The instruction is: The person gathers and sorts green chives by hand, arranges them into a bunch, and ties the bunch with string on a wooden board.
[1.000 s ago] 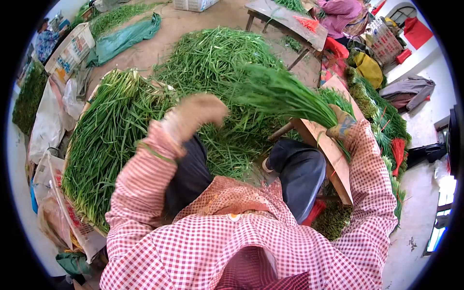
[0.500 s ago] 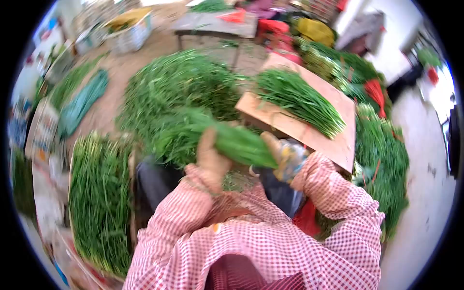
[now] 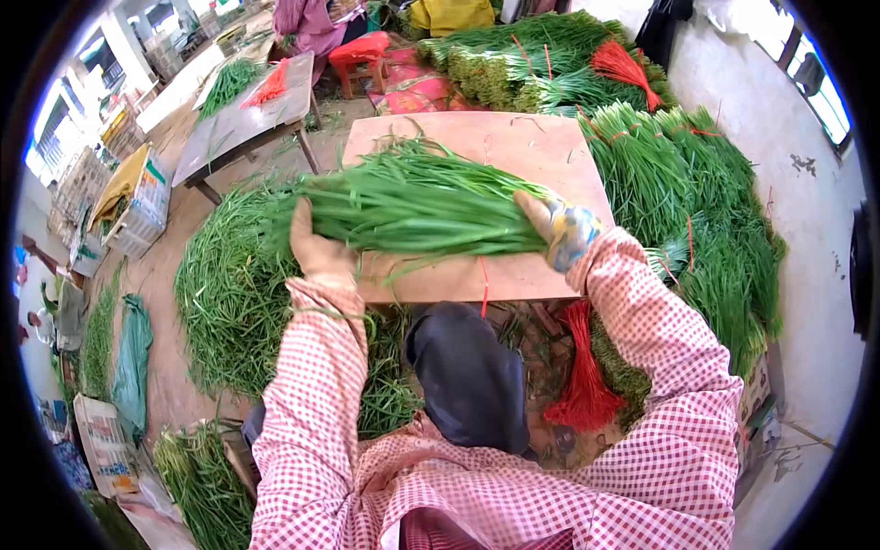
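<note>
A long bundle of green stalks (image 3: pixel 431 220) stretches sideways over the light wooden board (image 3: pixel 541 275). My left hand (image 3: pixel 316 243) grips its leafy left end from the near side. At the right end, my right hand (image 3: pixel 561 229), in a patterned glove, is closed round the stalk ends. More green stalks lie on the board behind the bundle, partly hidden by it. A thin red tie (image 3: pixel 485 284) hangs over the board's near edge.
Loose greens (image 3: pixel 229 293) are heaped left of the board, with tied bundles (image 3: pixel 642 156) at its right. Red ties (image 3: pixel 582 376) hang below the near edge. A low table (image 3: pixel 247 115) stands at back left, a person in pink (image 3: pixel 316 32) behind it.
The view has turned right. Both hands have carried the held bundle from over my lap to above the board, where other stalks were lying.
</note>
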